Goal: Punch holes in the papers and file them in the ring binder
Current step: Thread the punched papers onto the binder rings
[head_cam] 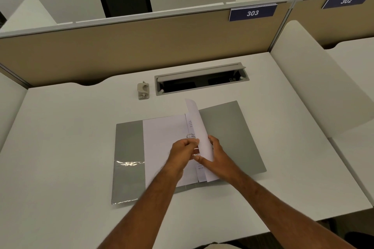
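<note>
both forearms reach in from the desk's near edge and meet over the middle of the open ring binder (232,137), which lies flat at the desk's centre so its rings (190,135) face up; the left hand (183,150) curls its fingers at the rings and the sheet's edge, apparently steadying the mechanism, though whether it pinches paper or metal i cannot tell; the right hand (214,153) grips the lower part of a sheet of paper (199,127), thumb in front and fingers behind, holding it upright and bowed, probably to line its holes up with the rings; filed papers (164,137) already lie on the binder's left half; the hole punch (143,91) stands well apart toward the far edge, beside the cable tray (202,79), likely finished with.
</note>
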Demonstrator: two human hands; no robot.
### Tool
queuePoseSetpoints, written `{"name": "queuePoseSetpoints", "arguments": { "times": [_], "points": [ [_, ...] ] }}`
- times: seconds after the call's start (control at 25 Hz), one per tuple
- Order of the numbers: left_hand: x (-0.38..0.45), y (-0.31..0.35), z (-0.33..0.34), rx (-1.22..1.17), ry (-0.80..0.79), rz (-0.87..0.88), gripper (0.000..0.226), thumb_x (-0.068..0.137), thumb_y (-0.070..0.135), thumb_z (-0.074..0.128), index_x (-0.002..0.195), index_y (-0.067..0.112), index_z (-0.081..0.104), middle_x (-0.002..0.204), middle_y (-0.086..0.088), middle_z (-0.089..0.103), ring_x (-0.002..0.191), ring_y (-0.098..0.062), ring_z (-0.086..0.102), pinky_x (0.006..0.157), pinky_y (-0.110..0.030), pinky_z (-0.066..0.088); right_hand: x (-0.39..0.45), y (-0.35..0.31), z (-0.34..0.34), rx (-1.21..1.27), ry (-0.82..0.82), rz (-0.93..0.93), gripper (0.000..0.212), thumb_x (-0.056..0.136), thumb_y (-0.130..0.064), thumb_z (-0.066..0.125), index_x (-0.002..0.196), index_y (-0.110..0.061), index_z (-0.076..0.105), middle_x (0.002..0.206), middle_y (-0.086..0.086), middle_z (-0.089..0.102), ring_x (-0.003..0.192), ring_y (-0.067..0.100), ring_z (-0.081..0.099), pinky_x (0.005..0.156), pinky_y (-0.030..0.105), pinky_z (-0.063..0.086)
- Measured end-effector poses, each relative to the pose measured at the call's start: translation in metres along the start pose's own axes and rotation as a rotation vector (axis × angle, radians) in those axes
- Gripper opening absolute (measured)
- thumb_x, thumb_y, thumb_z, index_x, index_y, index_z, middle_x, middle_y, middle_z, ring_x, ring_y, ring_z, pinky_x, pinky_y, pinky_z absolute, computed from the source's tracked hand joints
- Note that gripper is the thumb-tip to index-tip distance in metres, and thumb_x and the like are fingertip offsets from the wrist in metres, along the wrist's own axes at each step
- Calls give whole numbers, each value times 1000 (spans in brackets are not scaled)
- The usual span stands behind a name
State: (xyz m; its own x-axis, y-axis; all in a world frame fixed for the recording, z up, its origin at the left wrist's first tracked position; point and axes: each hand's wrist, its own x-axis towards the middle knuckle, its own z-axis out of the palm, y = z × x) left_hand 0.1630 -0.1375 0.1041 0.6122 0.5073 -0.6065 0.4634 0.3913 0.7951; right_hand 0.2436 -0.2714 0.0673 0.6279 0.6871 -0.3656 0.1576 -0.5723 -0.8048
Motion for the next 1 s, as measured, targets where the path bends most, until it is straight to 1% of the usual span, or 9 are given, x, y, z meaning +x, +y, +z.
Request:
{"name": "queuePoseSetpoints", "arguments": {
  "times": [0.08, 0.16, 0.24, 0.36, 0.52, 0.72, 0.84, 0.92, 1.0],
  "points": [
    [-1, 0, 6, -53, 21, -9, 16, 97, 26, 68, 108, 17, 76, 109, 0, 77, 95, -18, 76, 74, -26, 62, 1, 0, 0, 1, 13, -1, 91, 84, -55, 70, 153, -26, 17, 151, -1, 36, 119, 12, 48, 97, 27, 47],
    [-3, 0, 9, -70, 28, -19, 14, 96, 25, 70, 105, 17, 77, 108, 0, 78, 93, -17, 77, 76, -27, 62, 1, 1, -2, 8, 17, -7, 89, 86, -51, 71, 153, -26, 18, 151, -2, 37, 117, 9, 47, 92, 19, 44],
    [-4, -1, 9, -76, 42, -27, 12, 95, 25, 72, 102, 17, 77, 105, -1, 78, 91, -15, 76, 76, -27, 61, 0, 2, -2, 12, 15, -14, 88, 86, -52, 71, 152, -28, 17, 151, -3, 36, 116, 8, 48, 89, 17, 43],
    [-4, -1, 7, -60, 75, -13, 8, 93, 25, 74, 96, 19, 77, 101, -1, 79, 88, -14, 75, 68, -22, 58, 0, 1, -2, 5, 6, -8, 92, 84, -58, 69, 153, -28, 17, 152, -3, 35, 116, 9, 47, 92, 22, 45],
    [-3, -4, 8, -64, 99, -17, 14, 92, 24, 76, 99, 13, 79, 97, -6, 78, 80, -14, 73, 67, -23, 58, 1, 4, -1, 8, 2, -7, 96, 80, -66, 69, 153, -31, 16, 153, -4, 35, 118, 9, 48, 92, 22, 46],
    [0, -7, 7, -78, 132, -13, 17, 86, 24, 81, 96, 10, 80, 90, -9, 79, 78, -18, 72, 73, -28, 62, 1, 8, 0, -5, 3, 1, 103, 75, -73, 67, 153, -31, 15, 154, -4, 34, 122, 9, 45, 101, 33, 49],
    [2, -7, 4, -77, 155, -9, 18, 83, 24, 84, 94, 9, 80, 88, -10, 78, 78, -19, 71, 76, -29, 63, 2, 8, 0, 0, 1, -2, 101, 77, -69, 68, 153, -30, 15, 155, -4, 32, 124, 9, 42, 104, 35, 47],
    [2, -7, 2, -72, 155, -8, 21, 81, 26, 86, 92, 9, 80, 89, -10, 78, 82, -22, 72, 79, -32, 64, 2, 7, 1, -6, 2, 3, 98, 79, -66, 69, 153, -30, 15, 155, -3, 32, 125, 10, 43, 104, 35, 48],
    [2, -7, 0, -56, 147, -8, 25, 79, 29, 87, 91, 9, 78, 90, -9, 78, 85, -24, 73, 81, -36, 64, 2, 8, 1, -12, 8, 8, 98, 79, -67, 68, 153, -30, 15, 155, -4, 32, 125, 12, 44, 104, 35, 48]
  ]
}}
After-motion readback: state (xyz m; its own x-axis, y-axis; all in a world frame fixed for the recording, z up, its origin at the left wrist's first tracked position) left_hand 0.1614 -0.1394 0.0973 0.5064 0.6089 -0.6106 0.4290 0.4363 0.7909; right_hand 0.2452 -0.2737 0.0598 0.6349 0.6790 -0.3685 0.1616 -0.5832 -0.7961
